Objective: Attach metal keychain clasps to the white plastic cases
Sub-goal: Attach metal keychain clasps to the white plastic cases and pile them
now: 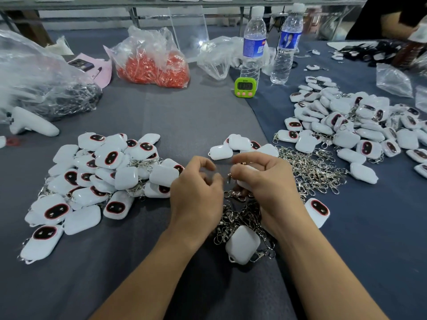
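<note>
My right hand (270, 183) grips a white plastic case (247, 174), mostly hidden in the palm. My left hand (198, 188) pinches a small metal clasp (227, 177) at the case's edge, the fingertips nearly touching. Under both hands lies a tangle of silver keychain clasps (240, 215), which spreads on to the right (309, 169). A white case with a clasp on it (242, 245) lies just in front of my wrists. A big pile of white cases with dark faces and clasps (92, 181) lies at the left. A few plain cases (235, 146) sit just beyond my hands.
Another large heap of white cases (360, 121) covers the right side. Two water bottles (254, 42) and a green timer (245, 87) stand at the back, next to a bag of orange parts (152, 65) and a bag of dark parts (46, 88). Another person's arm (397, 21) shows at far right.
</note>
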Available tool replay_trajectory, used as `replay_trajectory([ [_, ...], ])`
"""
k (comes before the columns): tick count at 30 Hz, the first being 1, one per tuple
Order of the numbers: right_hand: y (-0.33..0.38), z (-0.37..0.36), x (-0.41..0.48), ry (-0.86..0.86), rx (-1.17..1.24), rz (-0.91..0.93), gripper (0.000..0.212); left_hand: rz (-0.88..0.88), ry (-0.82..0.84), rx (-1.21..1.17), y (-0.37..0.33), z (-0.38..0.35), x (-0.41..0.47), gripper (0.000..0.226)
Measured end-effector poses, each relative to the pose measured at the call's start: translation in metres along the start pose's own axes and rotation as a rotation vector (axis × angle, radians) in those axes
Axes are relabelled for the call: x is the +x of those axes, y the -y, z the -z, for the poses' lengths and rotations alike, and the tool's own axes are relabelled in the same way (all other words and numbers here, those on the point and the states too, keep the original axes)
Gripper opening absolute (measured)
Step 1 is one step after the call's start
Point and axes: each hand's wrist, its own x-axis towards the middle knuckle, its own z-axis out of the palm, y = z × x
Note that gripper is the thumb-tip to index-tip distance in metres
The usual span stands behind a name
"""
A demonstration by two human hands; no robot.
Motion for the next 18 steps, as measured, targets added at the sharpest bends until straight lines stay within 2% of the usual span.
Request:
replay_trajectory([
  [1,0.0,0.001,0.0,0.017,-0.006,0.016,0.022,-0.046,0.046,0.035,0.0,0.0,-0.001,0.019],
  [3,-0.001,0.002,0.0,0.042,-0.018,0.033,0.024,-0.087,0.17,-0.043,-0.001,0.001,-0.001,0.035],
  [7,-0.002,0.003,0.003,-0.004,-0.082,0.072,0.022,-0.065,0.226,-0.246,-0.001,0.004,0.003,0.024],
  [9,0.0,0.004,0.003,0.031,-0.116,0.092,0.019,-0.007,0.221,-0.331,0.002,0.005,0.007,0.022],
  [13,0.006,0.006,-0.001,0.182,-0.057,0.028,0.008,-0.003,0.226,-0.395,0.006,0.01,0.013,0.016],
  [18,0.006,0.009,-0.002,0.173,-0.03,0.054,0.01,-0.011,0.224,-0.437,0.004,0.013,0.012,0.014],
])
